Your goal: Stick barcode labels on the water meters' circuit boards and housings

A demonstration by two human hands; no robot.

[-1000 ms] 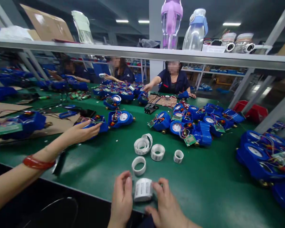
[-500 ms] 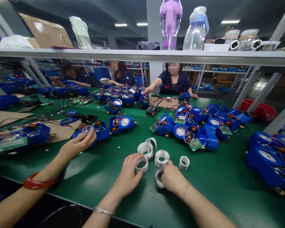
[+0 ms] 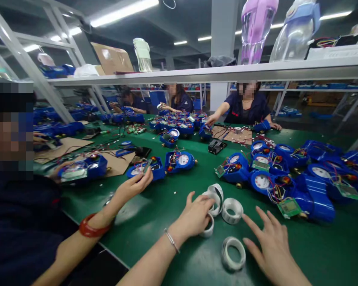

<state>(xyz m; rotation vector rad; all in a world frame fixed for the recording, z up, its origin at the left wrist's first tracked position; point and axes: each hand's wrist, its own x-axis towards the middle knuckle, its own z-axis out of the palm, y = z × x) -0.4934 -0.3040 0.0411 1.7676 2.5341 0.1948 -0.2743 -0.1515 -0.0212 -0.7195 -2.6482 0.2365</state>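
My left hand point(image 3: 195, 214) rests on a roll of white labels point(image 3: 209, 226) on the green table, its fingers curled over it and touching a second roll point(image 3: 217, 194). My right hand point(image 3: 270, 242) hovers flat with fingers spread, holding nothing, just right of a loose label roll point(image 3: 233, 253). Another roll point(image 3: 232, 209) lies between the hands.
A co-worker's hand point(image 3: 134, 184) with a red bangle reaches from the left to a blue meter point(image 3: 144, 169). Several blue water meters with wires point(image 3: 274, 182) crowd the right. Other workers sit across the green table point(image 3: 155, 214). A shelf point(image 3: 226, 73) holds bottles overhead.
My right hand has let go of the label roll and spread open to its right. My left hand stays on the rolls. The view has swung left, showing the co-worker.
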